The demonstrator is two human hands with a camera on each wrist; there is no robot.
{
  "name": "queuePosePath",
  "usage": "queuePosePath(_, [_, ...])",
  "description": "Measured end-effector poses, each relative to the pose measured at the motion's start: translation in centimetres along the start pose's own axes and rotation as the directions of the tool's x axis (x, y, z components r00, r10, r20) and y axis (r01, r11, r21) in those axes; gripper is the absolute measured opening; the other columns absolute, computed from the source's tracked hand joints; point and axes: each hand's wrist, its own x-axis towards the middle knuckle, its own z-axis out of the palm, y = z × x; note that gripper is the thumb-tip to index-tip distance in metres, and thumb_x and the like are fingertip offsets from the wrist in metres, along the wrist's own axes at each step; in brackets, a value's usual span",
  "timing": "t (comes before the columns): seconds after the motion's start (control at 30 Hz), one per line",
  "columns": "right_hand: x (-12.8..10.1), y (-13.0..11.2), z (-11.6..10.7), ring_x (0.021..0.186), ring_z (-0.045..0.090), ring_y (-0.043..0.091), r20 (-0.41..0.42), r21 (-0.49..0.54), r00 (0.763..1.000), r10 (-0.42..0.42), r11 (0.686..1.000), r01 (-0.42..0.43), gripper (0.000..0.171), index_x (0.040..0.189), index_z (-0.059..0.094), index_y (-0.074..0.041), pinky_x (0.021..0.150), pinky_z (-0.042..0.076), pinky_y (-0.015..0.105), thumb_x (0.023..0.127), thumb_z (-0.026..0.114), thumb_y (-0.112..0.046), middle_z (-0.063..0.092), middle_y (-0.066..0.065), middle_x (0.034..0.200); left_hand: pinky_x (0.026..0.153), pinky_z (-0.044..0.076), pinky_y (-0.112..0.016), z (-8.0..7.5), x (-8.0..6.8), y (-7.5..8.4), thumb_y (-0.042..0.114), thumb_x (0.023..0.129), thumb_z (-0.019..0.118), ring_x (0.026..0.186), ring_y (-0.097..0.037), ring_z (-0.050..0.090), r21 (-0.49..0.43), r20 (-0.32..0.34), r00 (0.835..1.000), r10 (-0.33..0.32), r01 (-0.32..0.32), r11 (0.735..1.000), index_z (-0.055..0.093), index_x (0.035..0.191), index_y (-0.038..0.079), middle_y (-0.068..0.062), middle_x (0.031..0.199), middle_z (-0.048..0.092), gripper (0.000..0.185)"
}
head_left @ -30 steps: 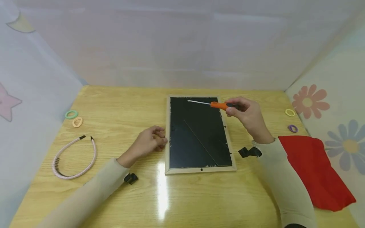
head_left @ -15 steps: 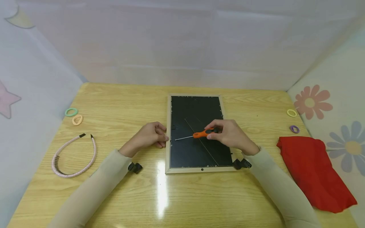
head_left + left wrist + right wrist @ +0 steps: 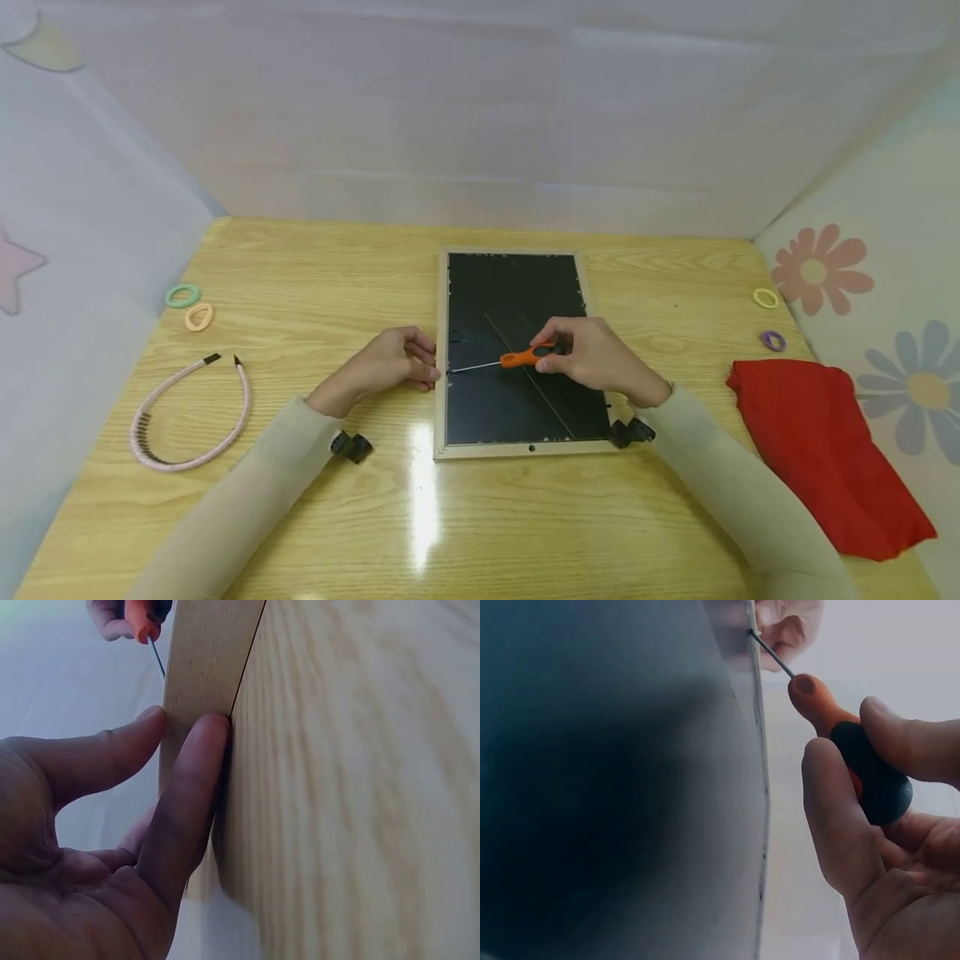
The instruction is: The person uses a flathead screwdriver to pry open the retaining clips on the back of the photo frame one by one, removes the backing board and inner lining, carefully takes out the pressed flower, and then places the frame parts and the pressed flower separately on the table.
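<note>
A picture frame with a pale wood rim (image 3: 480, 452) lies face down on the wooden table, its black backing board (image 3: 487, 408) upward. Thumb and index finger of my left hand (image 3: 386, 371) pinch the rim's left side; in the left wrist view they span its edge (image 3: 210, 660). My right hand (image 3: 600, 354) holds a screwdriver (image 3: 517, 358) by its orange and black handle (image 3: 874, 776). The screwdriver's thin metal shaft points left over the board, its tip right at the inner edge of the rim beside my left thumb.
A pink headband (image 3: 187, 462) lies at the left, with green (image 3: 182, 296) and orange (image 3: 198, 317) hair ties behind it. At the right are yellow (image 3: 765, 298) and purple (image 3: 772, 340) hair ties and a red cloth (image 3: 832, 450). Fabric walls enclose the table's back and sides.
My right hand has brought the screwdriver from the frame's far right down and left to its left inner edge. My left hand stays at the left side, thumb now at the rim.
</note>
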Motion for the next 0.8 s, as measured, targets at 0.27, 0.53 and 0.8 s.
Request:
queuePosePath(0.27, [0.4, -0.3, 0.3, 0.086, 0.065, 0.014, 0.08, -0.024, 0.997, 0.013, 1.0, -0.011, 0.023, 0.104, 0.07, -0.02, 0.071, 0.055, 0.03, 0.086, 0.083, -0.019, 0.073, 0.0, 0.099, 0.08, 0.066, -0.035, 0.2, -0.1, 0.0, -0.002, 0.091, 0.07, 0.083, -0.023, 0.072, 0.041, -0.014, 1.0, 0.02, -0.019, 0.999, 0.048, 0.125, -0.008, -0.018, 0.109, 0.058, 0.04])
queuePosePath(0.53, [-0.2, -1.8, 0.3, 0.085, 0.065, 0.011, 0.033, -0.068, 0.997, -0.07, 0.995, 0.072, 0.023, 0.105, 0.071, -0.017, 0.069, 0.054, 0.025, 0.086, 0.083, -0.023, 0.074, 0.005, 0.102, 0.078, 0.066, -0.035, 0.2, -0.1, 0.0, -0.001, 0.09, 0.07, 0.083, -0.023, 0.072, 0.037, -0.016, 1.0, 0.007, -0.006, 0.999, 0.049, 0.124, -0.006, -0.017, 0.108, 0.057, 0.04])
queuePosePath(0.8, [0.4, -7.4, 1.0, 0.046, 0.037, 0.003, -0.11, -0.285, 0.937, -0.331, 0.914, 0.289, 0.022, 0.104, 0.075, -0.014, 0.044, 0.034, 0.018, 0.087, 0.082, -0.026, 0.075, -0.001, 0.088, 0.077, 0.066, -0.035, 0.2, -0.1, 0.0, 0.002, 0.091, 0.071, 0.083, -0.024, 0.072, 0.052, -0.012, 1.0, 0.011, -0.01, 0.999, 0.049, 0.123, -0.005, -0.016, 0.107, 0.058, 0.04])
